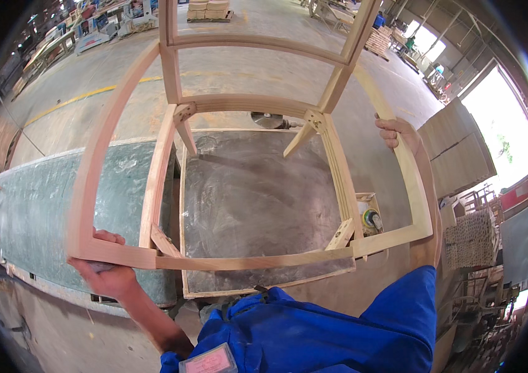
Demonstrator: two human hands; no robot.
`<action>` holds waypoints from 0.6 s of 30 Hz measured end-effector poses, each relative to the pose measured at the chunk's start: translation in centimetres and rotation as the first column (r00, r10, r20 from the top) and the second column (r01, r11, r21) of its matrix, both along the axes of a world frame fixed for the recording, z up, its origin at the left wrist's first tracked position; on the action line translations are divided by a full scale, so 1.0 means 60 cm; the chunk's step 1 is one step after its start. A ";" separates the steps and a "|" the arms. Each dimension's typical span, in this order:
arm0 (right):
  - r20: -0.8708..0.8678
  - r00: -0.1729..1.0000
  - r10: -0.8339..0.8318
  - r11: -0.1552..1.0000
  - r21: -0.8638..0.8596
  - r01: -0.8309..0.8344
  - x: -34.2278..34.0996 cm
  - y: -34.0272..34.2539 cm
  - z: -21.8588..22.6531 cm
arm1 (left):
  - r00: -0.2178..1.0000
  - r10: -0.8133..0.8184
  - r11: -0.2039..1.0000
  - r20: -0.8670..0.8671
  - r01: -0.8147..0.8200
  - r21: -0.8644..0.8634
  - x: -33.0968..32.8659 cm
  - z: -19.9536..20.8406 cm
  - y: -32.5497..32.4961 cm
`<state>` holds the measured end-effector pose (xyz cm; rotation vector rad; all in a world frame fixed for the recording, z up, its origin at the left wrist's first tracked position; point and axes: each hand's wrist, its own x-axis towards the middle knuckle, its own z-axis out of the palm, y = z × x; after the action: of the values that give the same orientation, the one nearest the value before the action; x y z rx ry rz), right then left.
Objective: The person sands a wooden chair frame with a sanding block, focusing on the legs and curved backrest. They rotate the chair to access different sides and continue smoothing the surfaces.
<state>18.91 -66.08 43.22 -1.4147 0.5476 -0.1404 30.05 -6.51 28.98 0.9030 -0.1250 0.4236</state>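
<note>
A bare wooden armchair frame (251, 262) stands in front of me over a dark grey-topped bench (245, 199). Its back rises at the far side, and corner braces (343, 234) join the seat rails. My left hand (110, 278) is closed around the near left corner, where the armrest meets the front piece; fingers curl over the inner edge. Farther off, my right hand (402, 135) wraps round the right armrest (414, 180) at about its middle, fingertips on its inner side. The ends of the chair's legs are hidden from this view.
A green-topped table (46, 199) adjoins the bench on the left. Right of the seat, a wooden box (368, 202) holds a round-ended power tool (373, 219). A dark disc (268, 119) lies at the bench's far edge. Stacked boards (456, 146) stand at right, near a bright doorway.
</note>
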 end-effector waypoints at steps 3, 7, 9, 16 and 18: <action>-0.044 0.998 -0.038 0.998 -0.056 0.035 -0.017 -0.033 -0.025 | 1.000 0.014 1.000 -0.025 -0.014 0.027 0.006 -0.021 -0.045; -0.065 0.997 -0.048 0.999 -0.008 0.047 -0.021 -0.079 -0.043 | 0.999 -0.033 0.999 -0.023 0.034 0.011 0.013 -0.030 -0.083; -0.060 0.998 -0.023 1.000 -0.003 0.023 0.001 -0.088 -0.061 | 0.998 -0.060 0.998 -0.006 0.060 0.023 0.029 -0.035 -0.079; -0.184 0.983 -0.021 0.939 -0.341 -0.043 0.034 -0.142 -0.063 | 0.928 -0.299 0.938 -0.222 0.328 0.110 0.074 0.034 -0.091; -0.325 0.943 -0.074 0.835 -0.537 -0.120 0.061 -0.125 -0.039 | 0.868 -0.323 0.891 -0.378 0.413 0.188 0.107 0.081 -0.095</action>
<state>22.59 -73.58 40.90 -2.0355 0.8131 -0.0350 36.44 -12.20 33.81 1.1742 -0.0380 -0.1188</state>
